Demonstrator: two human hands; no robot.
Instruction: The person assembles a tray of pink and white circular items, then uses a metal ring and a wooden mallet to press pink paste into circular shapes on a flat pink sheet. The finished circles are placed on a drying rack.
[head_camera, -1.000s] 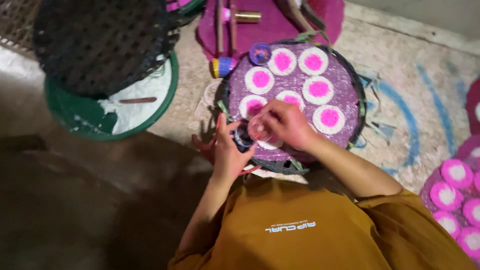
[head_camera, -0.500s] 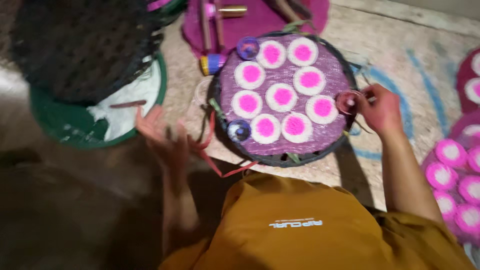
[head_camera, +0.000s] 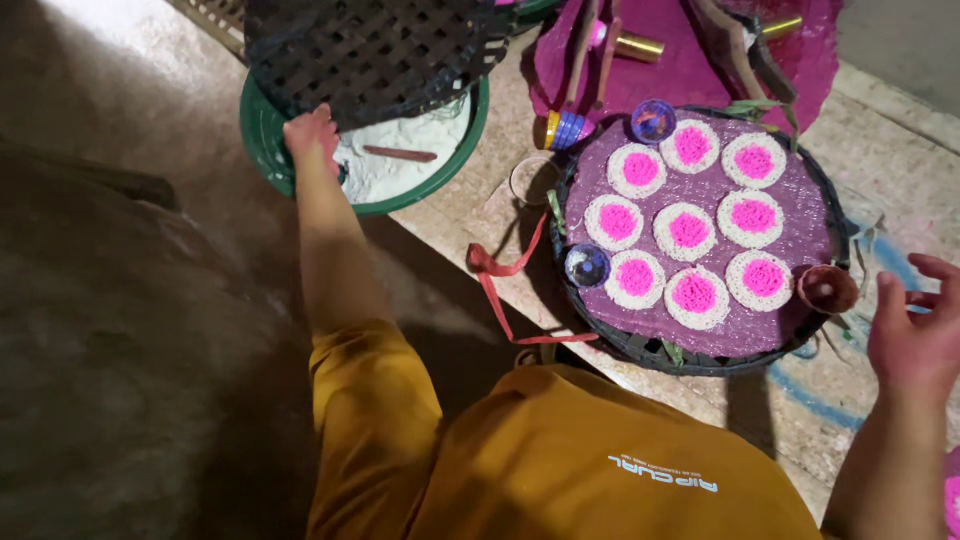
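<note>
Concrete floor (head_camera: 150, 330), dim at left, bore blue chalk lines near the right edge. Left hand (head_camera: 312, 140): fingers curled over the rim of a green basin (head_camera: 262, 150), touching it; whether they gripped it or merely rested there could not be told. Basin held white powder (head_camera: 400, 165) with a thin brown stick (head_camera: 400, 154) lying on it. Dark woven basket (head_camera: 370, 50) sat tilted over the basin's top, its edge just above the left hand. Right hand (head_camera: 915, 335): fingers spread and released, holding nothing, hovering just right of a small clay cup (head_camera: 827, 288). Cup rested at the right rim of a round tray (head_camera: 640, 345). Tray was lined with purple cloth and carried eight white rings with pink centres (head_camera: 686, 230), plus two blue glass beads (head_camera: 587, 265) at its left side. Red ribbon (head_camera: 500, 275) trailed on the floor left of the tray.
</note>
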